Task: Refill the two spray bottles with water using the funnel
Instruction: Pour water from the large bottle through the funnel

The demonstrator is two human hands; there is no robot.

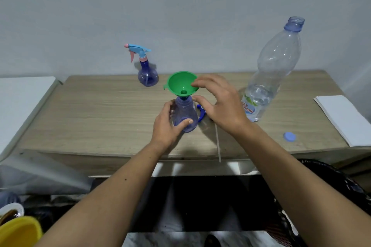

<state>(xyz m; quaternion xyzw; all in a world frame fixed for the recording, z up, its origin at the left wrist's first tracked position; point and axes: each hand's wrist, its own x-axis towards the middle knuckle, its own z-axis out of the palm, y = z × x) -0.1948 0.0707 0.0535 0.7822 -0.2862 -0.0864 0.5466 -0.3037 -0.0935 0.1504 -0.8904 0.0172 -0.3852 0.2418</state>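
Note:
A clear purple spray bottle (185,114) without its head stands at the middle of the wooden table (90,110). My left hand (166,126) grips its lower body. A green funnel (181,84) sits in its neck. My right hand (218,104) pinches the funnel's right rim, index finger on top and thumb underneath. The bottle's dark blue spray head (201,112) lies behind my right hand, its dip tube (217,142) reaching the table's front edge. A second spray bottle (147,76) with a light blue and pink head stands at the back. An uncapped water bottle (261,96), partly filled, stands to the right.
The water bottle's blue cap (289,137) lies near the front right. A stack of white paper (345,118) sits at the right edge. A white surface (20,102) adjoins the table on the left. A yellow container (18,232) is low at the left.

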